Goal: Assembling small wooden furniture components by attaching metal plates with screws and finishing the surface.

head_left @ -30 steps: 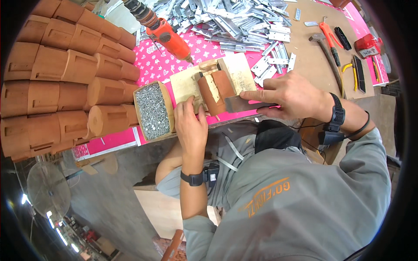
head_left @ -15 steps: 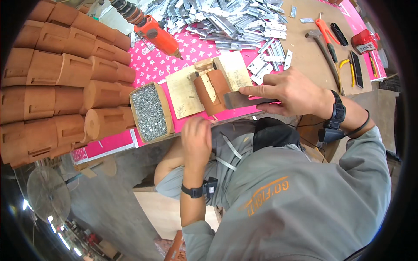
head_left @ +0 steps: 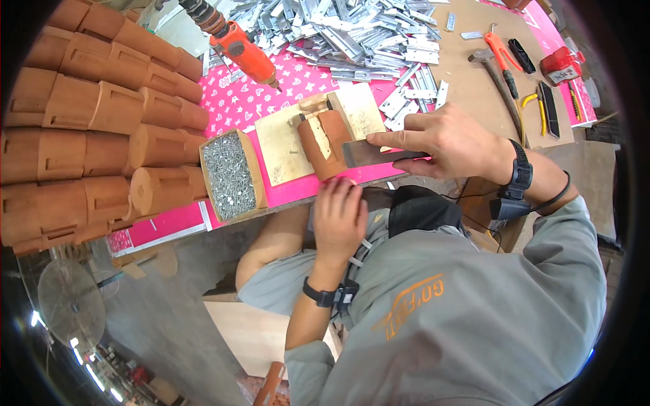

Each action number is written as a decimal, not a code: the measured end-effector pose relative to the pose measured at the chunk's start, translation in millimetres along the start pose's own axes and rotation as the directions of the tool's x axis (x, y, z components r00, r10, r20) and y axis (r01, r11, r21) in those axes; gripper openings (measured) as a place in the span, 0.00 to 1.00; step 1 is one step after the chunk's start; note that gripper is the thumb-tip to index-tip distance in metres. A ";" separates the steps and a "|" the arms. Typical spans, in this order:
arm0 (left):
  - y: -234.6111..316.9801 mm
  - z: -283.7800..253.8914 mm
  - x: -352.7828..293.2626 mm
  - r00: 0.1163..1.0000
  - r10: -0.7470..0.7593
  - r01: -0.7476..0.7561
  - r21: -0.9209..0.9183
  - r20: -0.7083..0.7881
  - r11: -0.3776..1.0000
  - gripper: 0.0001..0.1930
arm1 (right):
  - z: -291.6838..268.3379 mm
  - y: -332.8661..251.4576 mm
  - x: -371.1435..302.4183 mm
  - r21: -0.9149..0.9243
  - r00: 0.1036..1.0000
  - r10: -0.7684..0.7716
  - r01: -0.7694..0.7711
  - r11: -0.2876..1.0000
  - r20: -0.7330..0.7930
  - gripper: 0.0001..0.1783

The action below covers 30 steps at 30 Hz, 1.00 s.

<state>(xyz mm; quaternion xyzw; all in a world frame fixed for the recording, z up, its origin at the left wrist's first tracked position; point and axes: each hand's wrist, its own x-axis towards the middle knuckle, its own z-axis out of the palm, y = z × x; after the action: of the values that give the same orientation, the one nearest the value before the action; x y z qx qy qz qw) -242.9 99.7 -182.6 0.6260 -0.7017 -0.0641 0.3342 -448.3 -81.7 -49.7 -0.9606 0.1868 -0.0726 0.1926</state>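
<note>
A reddish-brown rounded block point(head_left: 313, 145) with a pale, rough-edged recess along its top lies on a light wooden board point(head_left: 274, 159). My right hand point(head_left: 450, 145) grips a flat dark metal blade point(head_left: 379, 155), index finger stretched along it. The blade's far end meets the block's right side. My left hand point(head_left: 340, 213) is at the block's near end, fingers extended and holding nothing; whether the fingertips touch the block I cannot tell. Left of the board stands an open box of screws point(head_left: 231, 174).
Stacked brown rounded blocks point(head_left: 88, 135) fill the left side. An orange power drill point(head_left: 247, 57) hangs beyond the board. Metal plates point(head_left: 352, 40) are heaped at the back. A hammer point(head_left: 501, 88), pliers point(head_left: 542, 111) and a red container point(head_left: 562, 65) lie to the right.
My left hand has moved right and forward to the block's near end, and its curled fingers have stretched out. The right hand keeps the blade against the block with little movement.
</note>
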 end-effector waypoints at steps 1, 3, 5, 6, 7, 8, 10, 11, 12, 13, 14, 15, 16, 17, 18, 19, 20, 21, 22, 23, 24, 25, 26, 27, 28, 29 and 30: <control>7.1 3.7 -0.7 0.996 0.076 -0.075 -0.015 0.054 0.997 0.17 | 0.5 1.7 -0.8 -0.007 0.999 -0.008 0.008 1.000 -0.031 0.32; 12.8 5.5 -4.9 0.978 0.168 -0.154 -0.120 0.122 0.981 0.15 | 1.0 3.4 -3.8 -0.013 0.998 -0.015 0.014 1.000 -0.060 0.32; 15.4 0.0 -3.8 0.952 0.298 -0.278 -0.218 0.068 0.936 0.13 | 0.6 4.6 -5.3 -0.020 0.995 -0.021 0.020 1.000 -0.099 0.33; 9.4 -7.5 1.0 0.963 0.267 -0.265 -0.188 -0.013 0.946 0.12 | 0.0 5.6 -6.0 -0.022 0.995 -0.018 0.016 1.000 -0.101 0.33; 4.6 -16.5 7.0 0.970 0.214 -0.230 -0.151 -0.112 0.961 0.11 | -0.7 6.5 -6.3 -0.014 0.994 -0.008 0.007 1.000 -0.113 0.32; -5.1 -27.4 12.6 0.968 0.201 -0.218 -0.108 -0.149 0.970 0.14 | -1.6 6.7 -6.6 -0.006 0.992 0.002 -0.003 1.000 -0.124 0.32; -17.6 -46.2 31.2 0.982 0.101 -0.112 -0.062 -0.159 0.992 0.27 | 0.0 10.0 -8.6 0.008 0.991 0.020 -0.020 1.000 -0.132 0.32; -19.0 -55.1 45.4 0.991 0.009 -0.016 -0.052 -0.133 0.999 0.37 | 0.4 11.7 -7.7 0.025 0.990 0.031 -0.028 0.999 -0.139 0.32; -21.5 -60.0 57.7 0.991 0.010 -0.017 -0.049 -0.135 0.999 0.37 | -1.4 11.2 -6.3 0.024 0.990 0.028 -0.025 0.999 -0.142 0.32; -24.1 -62.5 70.3 0.998 -0.052 0.049 -0.080 -0.043 0.996 0.48 | -3.7 10.2 -4.6 0.010 0.993 0.036 -0.035 0.999 -0.115 0.31; -28.0 -64.7 79.2 0.992 -0.116 0.120 -0.103 0.048 0.987 0.58 | -5.4 8.7 -1.3 -0.002 0.995 0.040 -0.040 0.999 -0.086 0.30; -36.2 -62.7 84.0 0.992 -0.116 0.120 -0.101 0.045 0.988 0.58 | -6.7 7.3 1.4 -0.004 0.996 0.036 -0.036 0.999 -0.088 0.30; -47.0 -57.7 85.9 0.981 -0.123 0.147 -0.163 0.149 0.976 0.64 | -7.7 5.7 4.7 -0.013 0.998 0.039 -0.040 0.999 -0.057 0.31; -50.9 -53.6 90.4 0.959 -0.114 0.175 -0.227 0.258 0.958 0.70 | -8.5 4.8 6.7 -0.023 0.998 0.052 -0.053 0.998 -0.027 0.32; -50.3 -50.7 93.0 0.949 -0.160 0.236 -0.273 0.273 0.933 0.68 | -9.8 5.1 10.2 -0.025 0.998 0.059 -0.059 0.998 -0.028 0.32; -51.2 -46.8 94.6 0.949 -0.156 0.233 -0.277 0.276 0.932 0.68 | -11.7 6.7 15.4 -0.015 0.999 0.038 -0.039 0.999 -0.019 0.30; -54.1 -42.2 95.2 0.956 -0.145 0.226 -0.323 0.254 0.919 0.67 | -13.2 7.6 21.1 -0.003 1.000 0.019 -0.019 1.000 -0.011 0.28; -56.4 -38.9 94.9 0.963 -0.138 0.218 -0.369 0.232 0.903 0.67 | -15.5 6.9 27.0 -0.003 1.000 0.024 -0.024 1.000 -0.011 0.28; -57.8 -37.3 93.8 0.962 -0.136 0.219 -0.372 0.235 0.902 0.67 | -18.1 5.4 33.3 -0.025 1.000 0.000 0.000 1.000 -0.005 0.29; -58.8 -36.0 92.9 0.961 -0.148 0.229 -0.379 0.232 0.896 0.65 | -20.0 5.7 39.9 -0.048 1.000 -0.029 0.029 0.998 0.004 0.29; -60.0 -34.7 91.7 0.960 -0.161 0.241 -0.387 0.228 0.890 0.64 | -19.3 7.7 46.0 -0.052 0.999 -0.048 0.048 0.998 0.005 0.27; -61.2 -32.2 91.2 0.960 -0.164 0.244 -0.390 0.227 0.888 0.64 | -21.0 5.6 50.7 -0.052 0.999 -0.049 0.049 0.997 0.011 0.27; -62.6 -29.8 91.9 0.967 -0.144 0.219 -0.402 0.208 0.889 0.63 | -25.8 2.6 56.8 -0.089 0.997 -0.033 0.039 0.995 0.071 0.26; -63.8 -27.6 92.4 0.974 -0.124 0.194 -0.414 0.190 0.889 0.62 | -29.2 0.3 62.1 -0.125 0.991 -0.015 0.032 0.992 0.130 0.25; -64.6 -25.7 92.7 0.974 -0.131 0.198 -0.417 0.185 0.887 0.62 | -30.3 0.0 66.6 -0.127 0.990 -0.020 0.037 0.991 0.138 0.25; -65.1 -24.8 91.9 0.983 -0.110 0.160 -0.387 0.148 0.908 0.63 | -31.3 -1.8 70.3 -0.155 0.989 -0.036 0.059 0.986 0.143 0.22; -65.5 -24.3 90.6 0.990 -0.087 0.122 -0.356 0.112 0.926 0.63 | -32.6 -4.5 74.0 -0.182 0.987 -0.052 0.080 0.980 0.150 0.20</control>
<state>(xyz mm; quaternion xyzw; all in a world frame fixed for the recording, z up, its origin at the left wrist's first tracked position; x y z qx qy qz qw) -174.2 10.6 -162.0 0.5866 -0.6583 -0.2394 0.4065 -385.7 -117.7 -13.1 -0.9829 0.1463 0.0085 0.1117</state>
